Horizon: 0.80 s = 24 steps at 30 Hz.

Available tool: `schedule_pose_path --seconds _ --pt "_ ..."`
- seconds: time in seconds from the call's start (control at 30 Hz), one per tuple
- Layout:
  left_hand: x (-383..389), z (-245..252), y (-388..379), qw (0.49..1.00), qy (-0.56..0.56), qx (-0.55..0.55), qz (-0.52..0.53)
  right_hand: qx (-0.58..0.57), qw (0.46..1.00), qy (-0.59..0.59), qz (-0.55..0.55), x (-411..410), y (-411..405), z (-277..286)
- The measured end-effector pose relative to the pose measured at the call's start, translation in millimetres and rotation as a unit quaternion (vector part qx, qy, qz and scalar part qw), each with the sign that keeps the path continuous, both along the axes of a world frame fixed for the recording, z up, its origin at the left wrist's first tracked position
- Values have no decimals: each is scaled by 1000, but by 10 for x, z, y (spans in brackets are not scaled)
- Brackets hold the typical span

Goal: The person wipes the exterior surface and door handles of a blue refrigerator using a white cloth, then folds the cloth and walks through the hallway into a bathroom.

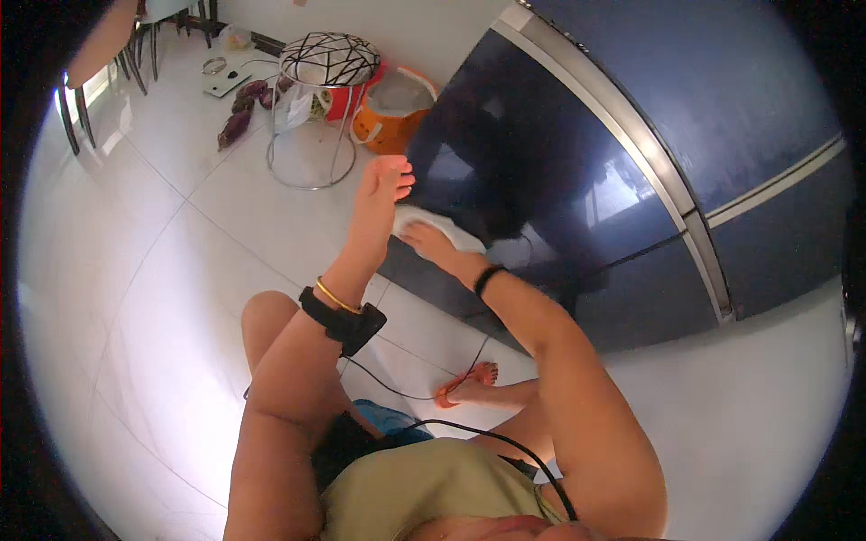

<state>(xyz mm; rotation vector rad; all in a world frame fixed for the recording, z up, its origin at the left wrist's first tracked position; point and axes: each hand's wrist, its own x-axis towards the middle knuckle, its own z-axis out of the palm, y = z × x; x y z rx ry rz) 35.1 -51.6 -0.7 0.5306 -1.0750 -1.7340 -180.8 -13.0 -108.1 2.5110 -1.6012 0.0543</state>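
My right hand [433, 245] presses a white cloth [460, 233] against the glossy dark blue door [521, 155] of what looks like a refrigerator. The cloth lies low on the door, near its left edge, partly covered by my fingers. To the left of the cloth, my left hand [387, 186] is raised beside the door edge, its fingers loosely bent and holding nothing. Whether it touches the door is unclear. A silver trim strip [629, 128] runs down the appliance's front.
A round metal-legged stool [330, 57] stands on the tiled floor, beside an orange container [385, 122]. Dark purple-red vegetables [237, 125] and a flat white scale [226, 82] lie to its left. Chair legs [132, 64] stand farther left. A black cable [500, 439] crosses my body.
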Motion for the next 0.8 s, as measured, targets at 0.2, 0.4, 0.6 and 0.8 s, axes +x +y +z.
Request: schedule_pose_path --seconds 0.2,0.4,0.6,0.8 --pt "-286 -85 -250 924 -145 -314 163 -79 983 125 -111 -314 726 1219" --pt "-613 -64 -357 940 -139 -272 153 -427 866 223 -131 -50 520 2683" --pt "-1052 30 -254 877 -221 -374 207 -155 985 68 -32 -976 955 233" --pt "-595 -87 -406 864 -228 -391 221 -116 944 238 -197 -576 1402 1418"
